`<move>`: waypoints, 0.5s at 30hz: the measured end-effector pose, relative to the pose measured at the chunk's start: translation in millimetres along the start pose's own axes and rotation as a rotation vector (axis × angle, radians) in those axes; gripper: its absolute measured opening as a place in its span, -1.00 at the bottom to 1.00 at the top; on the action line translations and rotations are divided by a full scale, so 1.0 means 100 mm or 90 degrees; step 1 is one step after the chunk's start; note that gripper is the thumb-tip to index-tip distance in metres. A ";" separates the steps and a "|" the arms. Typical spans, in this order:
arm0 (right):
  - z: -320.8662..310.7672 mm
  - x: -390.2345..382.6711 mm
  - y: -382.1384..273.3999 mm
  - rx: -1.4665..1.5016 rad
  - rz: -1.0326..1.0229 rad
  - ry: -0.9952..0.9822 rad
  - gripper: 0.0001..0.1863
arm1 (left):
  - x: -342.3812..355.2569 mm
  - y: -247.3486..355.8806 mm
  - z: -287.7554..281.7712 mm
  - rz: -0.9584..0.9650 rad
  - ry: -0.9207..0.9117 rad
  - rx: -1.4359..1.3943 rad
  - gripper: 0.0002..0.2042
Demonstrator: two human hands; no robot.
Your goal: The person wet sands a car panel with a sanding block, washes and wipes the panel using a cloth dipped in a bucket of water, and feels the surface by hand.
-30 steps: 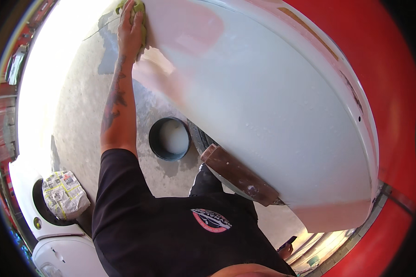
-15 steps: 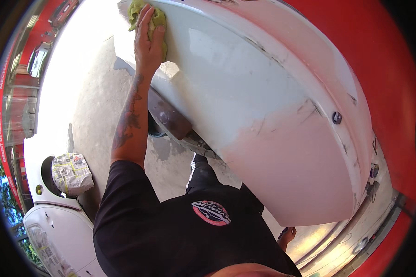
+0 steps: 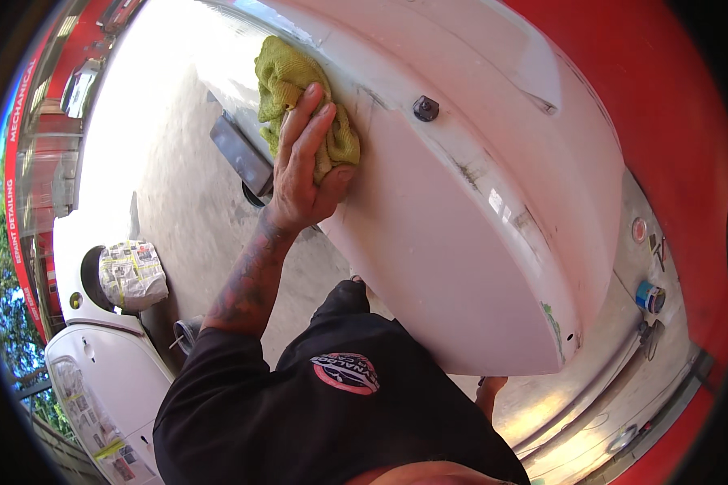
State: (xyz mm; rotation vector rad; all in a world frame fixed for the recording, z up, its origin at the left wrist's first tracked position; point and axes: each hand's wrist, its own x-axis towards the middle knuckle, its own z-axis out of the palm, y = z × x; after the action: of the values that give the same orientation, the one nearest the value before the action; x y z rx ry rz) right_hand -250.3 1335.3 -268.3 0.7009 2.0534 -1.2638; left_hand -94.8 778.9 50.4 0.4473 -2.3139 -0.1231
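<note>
My left hand [image 3: 303,166] presses a crumpled yellow-green cloth [image 3: 287,77] against the large curved car body panel [image 3: 429,242]. Its fingers lie over the cloth, with the thumb on the right side. The panel is pale, pinkish-white on the near part and whiter at the far end, with dark scuffs along its ridge. Below the panel's near edge my right hand [image 3: 490,392] shows only in part. Its fingers are mostly hidden, and a small dark spot by them is too small to name.
A black round fitting [image 3: 426,108] sticks out of the panel. At left stand white car parts [image 3: 109,376], beside a newspaper-covered round bundle [image 3: 133,275]. A grey box-like piece [image 3: 241,153] sits beyond the panel's left edge. A blue-banded can [image 3: 649,297] and tape roll [image 3: 639,230] lie at right.
My left hand and the cloth have come nearer and to the right along the panel. The view has shifted, so more of the panel's near part and the can show.
</note>
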 end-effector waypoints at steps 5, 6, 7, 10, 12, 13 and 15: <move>0.14 -0.13 -0.13 0.006 0.029 0.026 -0.72 | 0.16 -0.52 -0.07 0.012 0.028 -0.016 -0.43; 0.14 -0.16 -0.14 0.007 0.028 0.029 -0.72 | 0.20 -0.69 -0.09 -0.014 0.051 -0.033 -0.42; 0.16 -0.19 -0.13 0.004 0.028 0.032 -0.72 | 0.24 -0.88 -0.12 -0.052 0.073 -0.050 -0.42; 0.23 -0.36 -0.09 -0.004 0.026 0.046 -0.72 | 0.32 -1.62 -0.29 -0.073 0.104 -0.085 -0.42; 0.34 -0.53 -0.06 -0.013 0.023 0.060 -0.72 | 0.31 -2.18 -0.41 -0.105 0.108 -0.102 -0.43; 0.41 -0.64 -0.07 -0.018 0.023 0.069 -0.72 | 0.31 -2.49 -0.42 -0.139 0.110 -0.117 -0.43; 0.60 -0.95 -0.03 -0.030 0.022 0.086 -0.71 | 0.27 -3.15 -0.58 -0.145 0.109 -0.103 -0.45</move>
State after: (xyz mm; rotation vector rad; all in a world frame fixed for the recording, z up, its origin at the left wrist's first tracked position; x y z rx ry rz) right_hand -175.0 1268.8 -217.6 0.8155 2.1624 -1.1733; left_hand 17.0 477.8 40.1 0.6124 -2.0612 -0.3659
